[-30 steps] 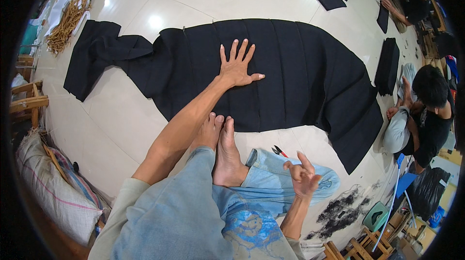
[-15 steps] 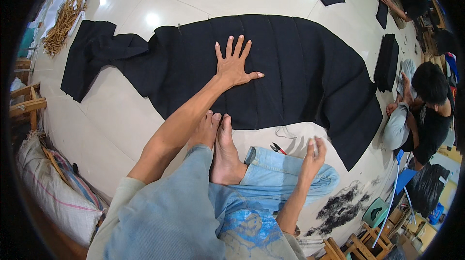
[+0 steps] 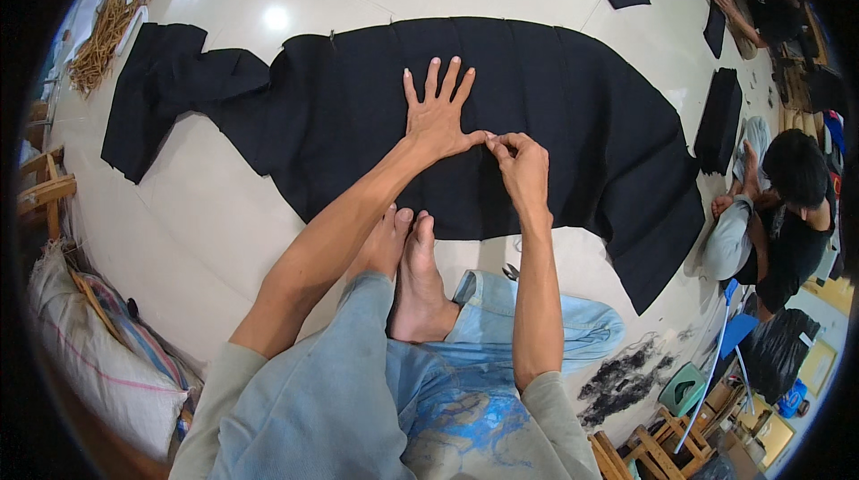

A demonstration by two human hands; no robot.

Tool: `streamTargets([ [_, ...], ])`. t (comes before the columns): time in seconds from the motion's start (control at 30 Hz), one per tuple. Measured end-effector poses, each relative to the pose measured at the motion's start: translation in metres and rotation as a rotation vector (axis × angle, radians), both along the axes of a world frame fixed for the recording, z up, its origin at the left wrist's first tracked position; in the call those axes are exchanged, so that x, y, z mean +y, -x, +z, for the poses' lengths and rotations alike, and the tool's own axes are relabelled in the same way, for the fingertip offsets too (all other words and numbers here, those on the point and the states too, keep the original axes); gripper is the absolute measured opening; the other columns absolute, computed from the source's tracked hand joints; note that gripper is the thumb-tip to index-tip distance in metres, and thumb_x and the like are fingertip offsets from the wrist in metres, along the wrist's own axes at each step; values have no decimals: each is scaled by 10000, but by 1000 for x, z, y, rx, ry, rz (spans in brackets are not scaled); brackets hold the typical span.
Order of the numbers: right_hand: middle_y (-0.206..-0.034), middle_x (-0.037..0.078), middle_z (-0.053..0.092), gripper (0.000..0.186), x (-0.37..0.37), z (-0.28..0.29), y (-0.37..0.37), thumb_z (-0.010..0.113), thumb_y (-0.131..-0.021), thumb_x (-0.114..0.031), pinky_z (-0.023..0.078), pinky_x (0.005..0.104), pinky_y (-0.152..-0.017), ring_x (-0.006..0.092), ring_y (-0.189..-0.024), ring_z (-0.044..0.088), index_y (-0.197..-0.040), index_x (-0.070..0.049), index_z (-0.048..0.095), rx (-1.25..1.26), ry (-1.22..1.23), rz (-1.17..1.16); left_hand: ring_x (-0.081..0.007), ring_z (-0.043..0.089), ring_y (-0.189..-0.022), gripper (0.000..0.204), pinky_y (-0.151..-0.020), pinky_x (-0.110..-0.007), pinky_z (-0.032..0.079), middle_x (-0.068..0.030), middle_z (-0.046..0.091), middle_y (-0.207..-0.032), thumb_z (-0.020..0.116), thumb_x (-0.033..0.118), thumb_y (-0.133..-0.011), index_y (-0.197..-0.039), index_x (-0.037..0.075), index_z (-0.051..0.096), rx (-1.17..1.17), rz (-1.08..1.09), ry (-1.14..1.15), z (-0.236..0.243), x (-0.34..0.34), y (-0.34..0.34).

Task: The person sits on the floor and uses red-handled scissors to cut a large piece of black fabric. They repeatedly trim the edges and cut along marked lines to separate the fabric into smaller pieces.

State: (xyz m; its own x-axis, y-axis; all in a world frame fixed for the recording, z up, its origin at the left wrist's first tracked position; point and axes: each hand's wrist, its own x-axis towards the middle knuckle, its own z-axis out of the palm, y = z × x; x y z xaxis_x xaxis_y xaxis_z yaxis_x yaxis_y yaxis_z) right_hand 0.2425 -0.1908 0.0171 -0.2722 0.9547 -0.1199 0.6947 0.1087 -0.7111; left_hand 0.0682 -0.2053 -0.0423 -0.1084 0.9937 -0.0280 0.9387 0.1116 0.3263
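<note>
Black cloth (image 3: 358, 113) lies on the floor (image 3: 215, 238), at twelve o'clock from the bare feet (image 3: 417, 288). The left hand (image 3: 436, 127), splayed flat, should press evenly against creeping; at its four o'clock, the right hand (image 3: 523, 167) pinches precisely near the left thumb, anything held too small to tell.

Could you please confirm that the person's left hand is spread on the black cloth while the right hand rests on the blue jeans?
Not quite: the left hand is spread on the black cloth, but the right hand is not on the jeans; the head view shows it over the cloth, at the tip of the left thumb.
</note>
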Motion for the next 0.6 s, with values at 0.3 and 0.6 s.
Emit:
streamTargets([
  [0.3,-787,129,687,201,1,-5,-8,695,-945,-185,479,361,-662,189,-679,608,-925,15,697,37,117,-24,-400,1,-1557,1187,-1159,-735,-29,-132,112,-1697,612,843,-727,-1621,160,232,-27,0,59,5,1,1],
  [0.6,-1010,92,685,172,1,-24,10,575,-1041,-191,479,299,-739,140,-792,580,-962,-38,581,683,236,-100,-382,-7,-1561,1153,-1167,-725,-38,-112,86,-1703,624,797,-755,-1628,173,202,-3,10,96,13,1,1],
])
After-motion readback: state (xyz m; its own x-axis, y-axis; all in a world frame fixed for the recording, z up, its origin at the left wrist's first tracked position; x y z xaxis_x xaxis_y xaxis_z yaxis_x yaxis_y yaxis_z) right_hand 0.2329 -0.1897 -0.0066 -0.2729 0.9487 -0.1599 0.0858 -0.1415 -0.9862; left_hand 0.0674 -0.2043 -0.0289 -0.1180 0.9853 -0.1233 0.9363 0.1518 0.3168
